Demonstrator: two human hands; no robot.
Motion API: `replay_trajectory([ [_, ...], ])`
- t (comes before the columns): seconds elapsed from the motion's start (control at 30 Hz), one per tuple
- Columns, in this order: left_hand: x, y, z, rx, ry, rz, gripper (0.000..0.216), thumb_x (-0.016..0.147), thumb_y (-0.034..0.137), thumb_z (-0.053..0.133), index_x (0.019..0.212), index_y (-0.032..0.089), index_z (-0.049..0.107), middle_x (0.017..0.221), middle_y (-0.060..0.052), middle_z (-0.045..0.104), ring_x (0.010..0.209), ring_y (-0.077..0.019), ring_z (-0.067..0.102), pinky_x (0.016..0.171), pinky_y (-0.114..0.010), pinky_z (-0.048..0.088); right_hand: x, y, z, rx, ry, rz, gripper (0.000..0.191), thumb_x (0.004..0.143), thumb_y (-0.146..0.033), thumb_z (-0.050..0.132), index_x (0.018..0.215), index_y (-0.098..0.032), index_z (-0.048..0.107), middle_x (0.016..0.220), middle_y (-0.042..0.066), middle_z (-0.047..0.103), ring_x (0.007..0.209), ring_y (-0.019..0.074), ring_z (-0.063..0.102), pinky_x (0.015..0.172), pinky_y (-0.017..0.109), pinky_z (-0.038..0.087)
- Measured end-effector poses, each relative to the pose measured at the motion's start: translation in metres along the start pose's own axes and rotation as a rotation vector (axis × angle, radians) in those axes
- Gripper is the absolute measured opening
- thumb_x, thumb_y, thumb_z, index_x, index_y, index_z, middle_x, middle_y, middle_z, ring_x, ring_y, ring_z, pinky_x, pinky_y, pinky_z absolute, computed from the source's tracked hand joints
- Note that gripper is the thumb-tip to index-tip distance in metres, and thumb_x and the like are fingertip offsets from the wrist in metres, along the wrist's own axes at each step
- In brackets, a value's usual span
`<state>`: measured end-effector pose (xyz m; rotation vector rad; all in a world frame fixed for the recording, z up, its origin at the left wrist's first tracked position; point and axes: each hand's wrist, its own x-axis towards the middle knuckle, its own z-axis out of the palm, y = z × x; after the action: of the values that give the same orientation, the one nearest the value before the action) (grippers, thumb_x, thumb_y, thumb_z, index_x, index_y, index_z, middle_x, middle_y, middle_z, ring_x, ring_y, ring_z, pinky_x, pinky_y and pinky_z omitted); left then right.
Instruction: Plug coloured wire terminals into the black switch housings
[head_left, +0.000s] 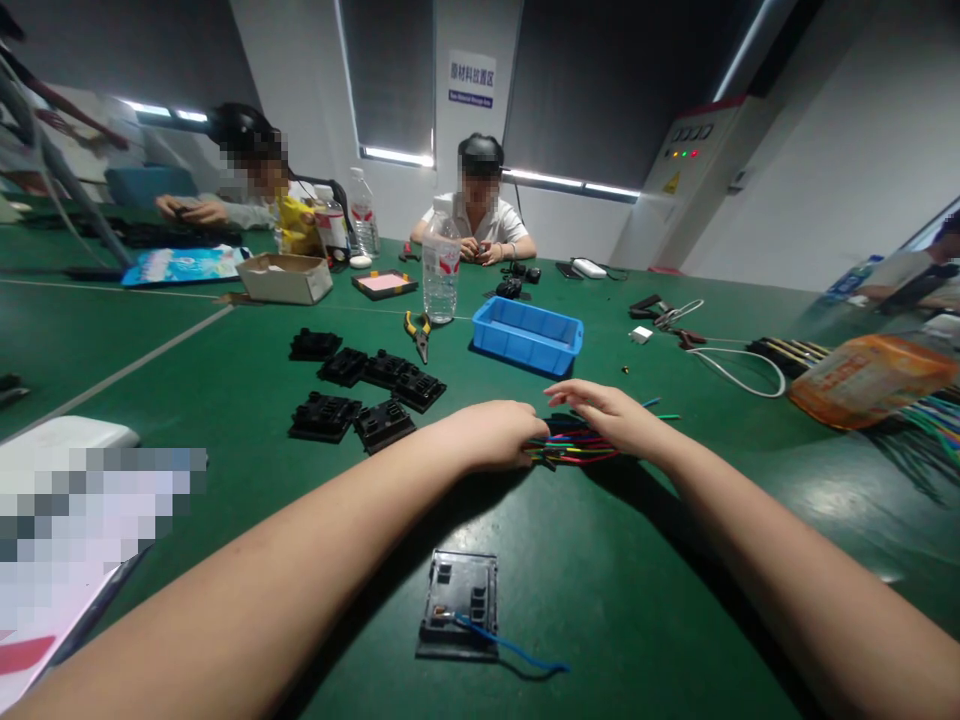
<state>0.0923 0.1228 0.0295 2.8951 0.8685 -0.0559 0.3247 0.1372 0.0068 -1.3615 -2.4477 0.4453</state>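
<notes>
A bundle of coloured wires [574, 447] lies on the green table, between and under my two hands. My left hand [501, 432] is closed around the bundle's left end, its fingertips partly hidden. Over the right part of the bundle is my right hand [604, 412], fingers stretched out and apart. Close in front of me, a black plastic housing [459, 600] lies flat with its moulded slots facing up. One blue wire [517, 645] runs from a small metal terminal in it out onto the table at the right.
Several black housings [386, 425] lie left of my hands, near yellow-handled pliers [420, 335]. Beyond stand a blue bin [527, 340] and a water bottle [441, 265]. An orange packet [870, 380] and more wires are at the right. Co-workers [480, 205] sit across the table.
</notes>
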Motion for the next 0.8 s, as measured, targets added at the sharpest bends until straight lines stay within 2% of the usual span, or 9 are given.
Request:
replay_trajectory([
  [0.1, -0.001, -0.006, 0.001, 0.032, 0.095, -0.017, 0.05, 0.079, 0.04, 0.072, 0.125, 0.024, 0.058, 0.124, -0.009, 0.059, 0.114, -0.0275, 0.055, 0.09, -0.034, 0.044, -0.004, -0.003, -0.005, 0.072, -0.101, 0.004, 0.042, 0.098, -0.041, 0.033, 0.124, -0.022, 0.059, 0.114, 0.007, 0.068, 0.106, 0.0214, 0.063, 0.093, 0.038, 0.048],
  [0.2, -0.003, -0.013, 0.003, 0.04, 0.107, -0.045, 0.07, 0.072, 0.054, 0.076, 0.131, 0.022, 0.053, 0.132, -0.011, 0.054, 0.119, -0.0307, 0.051, 0.093, -0.037, 0.043, -0.009, -0.002, -0.01, 0.101, -0.237, -0.038, 0.043, 0.086, -0.053, 0.058, 0.115, -0.022, 0.067, 0.113, 0.006, 0.068, 0.106, 0.0234, 0.063, 0.094, 0.037, 0.049],
  [0.23, -0.003, -0.014, 0.004, 0.034, 0.082, -0.048, 0.069, 0.072, 0.055, 0.076, 0.128, 0.022, 0.055, 0.128, -0.01, 0.057, 0.116, -0.0297, 0.054, 0.09, -0.035, 0.045, -0.009, -0.004, -0.009, 0.089, -0.268, -0.07, 0.048, 0.08, -0.054, 0.066, 0.116, -0.023, 0.067, 0.114, 0.005, 0.067, 0.106, 0.0232, 0.062, 0.094, 0.036, 0.049],
  [0.3, -0.001, -0.015, 0.006, 0.018, 0.026, -0.046, 0.052, 0.076, 0.052, 0.073, 0.118, 0.024, 0.063, 0.114, -0.007, 0.064, 0.103, -0.025, 0.061, 0.079, -0.029, 0.046, -0.01, -0.011, -0.003, 0.017, -0.286, -0.144, 0.058, 0.073, -0.054, 0.075, 0.121, -0.024, 0.063, 0.114, 0.005, 0.065, 0.107, 0.022, 0.06, 0.093, 0.033, 0.049],
  [0.33, 0.0, -0.015, 0.007, 0.012, 0.008, -0.045, 0.042, 0.079, 0.048, 0.071, 0.113, 0.024, 0.066, 0.106, -0.006, 0.066, 0.097, -0.0227, 0.063, 0.075, -0.028, 0.046, -0.009, -0.016, 0.002, -0.072, -0.239, -0.182, 0.056, 0.074, -0.054, 0.074, 0.12, -0.023, 0.063, 0.112, 0.005, 0.064, 0.105, 0.0211, 0.06, 0.091, 0.032, 0.049],
  [0.4, 0.003, -0.015, 0.009, 0.009, -0.002, -0.053, 0.029, 0.083, 0.04, 0.067, 0.106, 0.023, 0.068, 0.097, -0.005, 0.068, 0.088, -0.0205, 0.064, 0.069, -0.027, 0.044, -0.01, -0.028, 0.016, -0.136, -0.153, -0.167, 0.039, 0.086, -0.045, 0.064, 0.115, -0.019, 0.063, 0.108, 0.008, 0.064, 0.103, 0.0221, 0.057, 0.09, 0.035, 0.047],
  [0.5, 0.005, -0.015, 0.01, 0.01, 0.009, -0.073, 0.022, 0.083, 0.037, 0.065, 0.098, 0.021, 0.068, 0.091, -0.005, 0.068, 0.085, -0.0207, 0.065, 0.068, -0.027, 0.044, -0.013, -0.043, 0.035, -0.227, -0.054, -0.143, 0.027, 0.095, -0.034, 0.049, 0.111, -0.016, 0.062, 0.103, 0.012, 0.063, 0.098, 0.0255, 0.053, 0.088, 0.041, 0.044],
  [0.67, -0.004, -0.013, 0.014, -0.006, 0.05, -0.109, 0.037, 0.081, 0.05, 0.068, 0.101, 0.02, 0.066, 0.099, -0.006, 0.066, 0.089, -0.0238, 0.064, 0.072, -0.03, 0.047, -0.022, -0.052, 0.045, -0.302, 0.033, -0.125, 0.023, 0.095, -0.025, 0.045, 0.105, -0.016, 0.063, 0.102, 0.013, 0.064, 0.094, 0.0262, 0.054, 0.083, 0.04, 0.042],
  [0.8, -0.02, -0.004, 0.02, -0.011, 0.117, -0.148, 0.044, 0.082, 0.053, 0.065, 0.112, 0.02, 0.063, 0.108, -0.01, 0.065, 0.102, -0.0304, 0.061, 0.084, -0.039, 0.048, -0.028, -0.039, 0.036, -0.27, 0.134, -0.101, 0.032, 0.093, -0.042, 0.05, 0.115, -0.022, 0.062, 0.116, 0.009, 0.066, 0.107, 0.0268, 0.055, 0.094, 0.042, 0.039],
])
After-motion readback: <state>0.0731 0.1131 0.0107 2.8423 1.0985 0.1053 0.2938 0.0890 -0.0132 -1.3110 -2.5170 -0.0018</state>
